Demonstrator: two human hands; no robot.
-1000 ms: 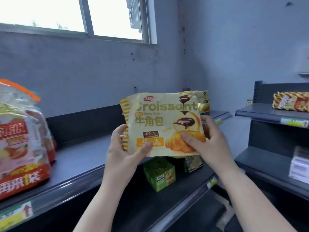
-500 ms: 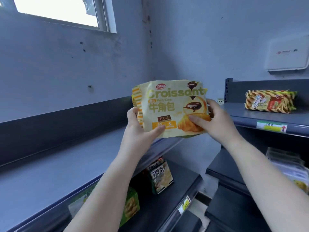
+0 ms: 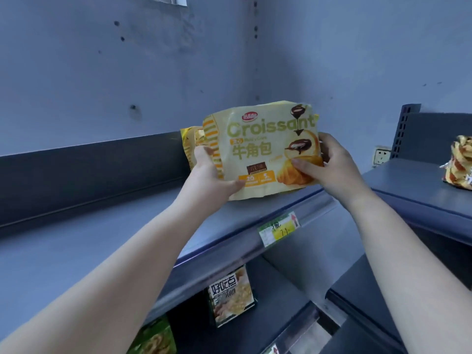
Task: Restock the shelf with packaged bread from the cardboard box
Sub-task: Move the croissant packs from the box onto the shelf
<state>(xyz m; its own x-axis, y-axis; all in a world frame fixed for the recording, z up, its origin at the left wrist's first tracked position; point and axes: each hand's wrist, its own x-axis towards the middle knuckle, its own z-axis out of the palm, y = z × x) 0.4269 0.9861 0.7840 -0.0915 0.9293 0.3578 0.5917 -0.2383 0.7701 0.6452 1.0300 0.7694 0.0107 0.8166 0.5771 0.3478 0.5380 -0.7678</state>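
A pale yellow croissant bag (image 3: 258, 154) stands upright at the right end of the grey top shelf (image 3: 107, 226), its lower edge at the shelf surface. My left hand (image 3: 209, 177) grips its left side, thumb across the front. At the bag's right side my right hand (image 3: 329, 164) holds it, thumb on the printed croissant. Just behind it, another yellow croissant bag (image 3: 190, 144) peeks out on the left. The cardboard box is out of view.
A price tag (image 3: 278, 229) sits on the shelf's front rail. Green snack boxes (image 3: 231, 297) stand on the shelf below. On the neighbouring shelf at the right lies a striped snack bag (image 3: 459, 164). A wall socket (image 3: 380, 155) is in the corner.
Both hands have carried the croissant bag forward and down to the shelf's right end, in front of the other bag. The view has swung right, away from the window.
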